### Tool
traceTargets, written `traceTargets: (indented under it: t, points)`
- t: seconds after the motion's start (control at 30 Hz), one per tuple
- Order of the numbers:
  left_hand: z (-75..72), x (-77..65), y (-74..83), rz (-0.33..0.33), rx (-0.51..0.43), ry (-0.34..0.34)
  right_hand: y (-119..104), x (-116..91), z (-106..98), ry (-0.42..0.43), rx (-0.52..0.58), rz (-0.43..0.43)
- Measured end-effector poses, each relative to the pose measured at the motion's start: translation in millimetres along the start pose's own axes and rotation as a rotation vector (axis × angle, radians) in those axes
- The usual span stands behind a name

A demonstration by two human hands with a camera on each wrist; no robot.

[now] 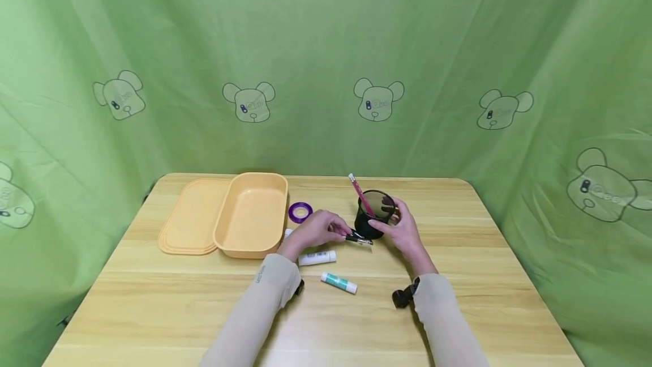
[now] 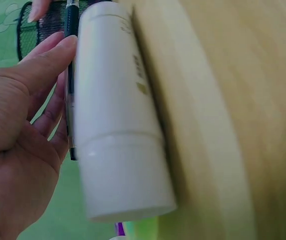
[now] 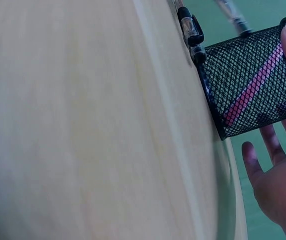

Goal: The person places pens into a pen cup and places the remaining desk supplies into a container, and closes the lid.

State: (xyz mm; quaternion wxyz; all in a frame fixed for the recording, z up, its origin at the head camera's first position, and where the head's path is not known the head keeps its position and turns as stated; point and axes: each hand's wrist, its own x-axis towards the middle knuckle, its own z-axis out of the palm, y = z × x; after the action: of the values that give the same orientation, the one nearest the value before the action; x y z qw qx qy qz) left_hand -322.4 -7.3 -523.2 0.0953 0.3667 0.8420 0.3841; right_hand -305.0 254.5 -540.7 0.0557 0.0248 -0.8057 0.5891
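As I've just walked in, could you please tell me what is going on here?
A person's right hand holds a round black mesh cup with a reddish pencil leaning in it, while the left hand pinches a slim black and clear pen nearby. A cylindrical white tube and a teal and white stick lie on the wooden table, with an orange rectangular box.

The lid (image 1: 191,217) lies flat, left of the box (image 1: 252,217). The tape roll (image 1: 292,214) lies right of it. A green curtain (image 1: 316,146) hangs behind.
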Motion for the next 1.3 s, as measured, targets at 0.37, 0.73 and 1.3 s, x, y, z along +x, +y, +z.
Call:
traceTargets:
  t: [0.37, 0.73, 1.3]
  points:
    - [-9.7, -2.7, 12.4, 0.014, -0.045, 0.018, -16.5, -4.7, -0.9, -0.033, 0.028, 0.024]
    - [-15.0, -7.8, 18.0, 0.019, -0.159, 0.081, -14.0, -4.1, -0.9, -0.025, 0.017, -0.005]
    - [-12.4, -5.3, 16.9, -0.082, -0.310, 0.188, 0.2, -0.3, 0.3, 0.001, 0.001, 0.007]
